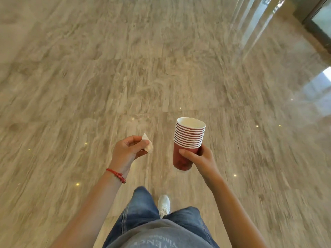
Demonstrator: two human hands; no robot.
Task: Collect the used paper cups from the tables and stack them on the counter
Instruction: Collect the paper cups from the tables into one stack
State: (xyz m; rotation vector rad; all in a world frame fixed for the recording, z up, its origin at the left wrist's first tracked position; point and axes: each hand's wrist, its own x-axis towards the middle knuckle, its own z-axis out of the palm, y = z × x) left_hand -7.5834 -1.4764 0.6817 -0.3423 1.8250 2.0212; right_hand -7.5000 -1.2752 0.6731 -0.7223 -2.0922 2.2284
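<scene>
My right hand (200, 158) grips a stack of several red paper cups (188, 140) around the lowest cup, held upright in front of me with the white inside of the top cup showing. My left hand (128, 151), with a red bracelet on the wrist, pinches a crumpled white tissue (147, 144) between thumb and fingers. Both hands are raised at waist height over the floor. No table or counter is in view.
Glossy beige marble floor (161, 68) stretches ahead, blurred by motion. A dark door or window frame (317, 20) stands at the far right, with its bright reflection on the floor. My jeans and one white shoe (163, 204) show below.
</scene>
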